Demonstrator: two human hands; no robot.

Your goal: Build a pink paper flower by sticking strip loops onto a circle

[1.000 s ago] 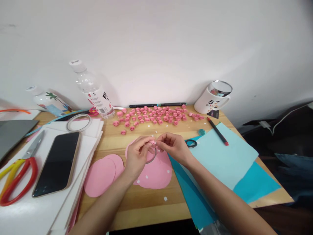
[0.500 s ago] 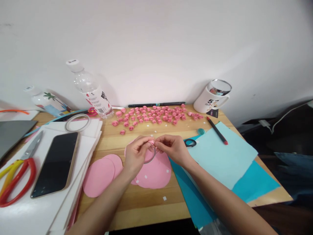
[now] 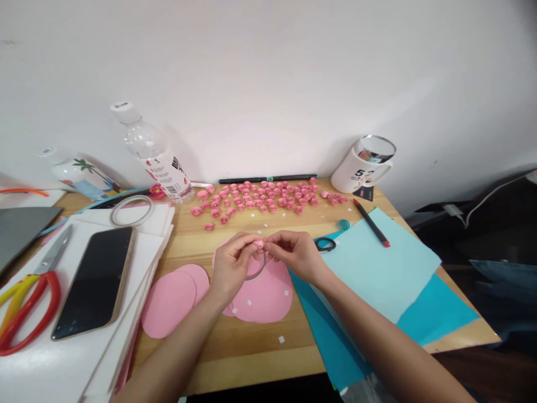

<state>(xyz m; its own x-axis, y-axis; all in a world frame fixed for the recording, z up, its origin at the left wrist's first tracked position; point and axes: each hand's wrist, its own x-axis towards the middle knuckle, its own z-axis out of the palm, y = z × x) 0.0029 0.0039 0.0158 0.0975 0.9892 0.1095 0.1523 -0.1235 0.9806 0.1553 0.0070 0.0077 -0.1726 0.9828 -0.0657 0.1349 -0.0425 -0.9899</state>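
Between the fingertips of both hands is a small rolled pink paper piece (image 3: 259, 244). My left hand (image 3: 233, 262) pinches it from the left. My right hand (image 3: 296, 253) has its fingers closed at the piece's right side. Below the hands lie pink paper circles (image 3: 264, 299), overlapping, with a thin grey ring (image 3: 257, 274) on top, partly hidden by the left hand. Two more pink paper discs (image 3: 170, 302) lie to the left. Many small pink paper rolls (image 3: 262, 197) are spread out behind the hands.
Left stand a clear bottle (image 3: 157, 154), white paper sheets (image 3: 155, 240), a phone (image 3: 96, 280), scissors (image 3: 46, 280) and a tape roll (image 3: 133, 211). At right are a mug (image 3: 356, 168), blue paper (image 3: 436, 319), light-blue paper (image 3: 386, 263), a dark pencil (image 3: 372, 224) and black-handled scissors (image 3: 325, 244).
The view has shifted very slightly. Both hands stay in nearly the same place, still closed on the pink paper roll.
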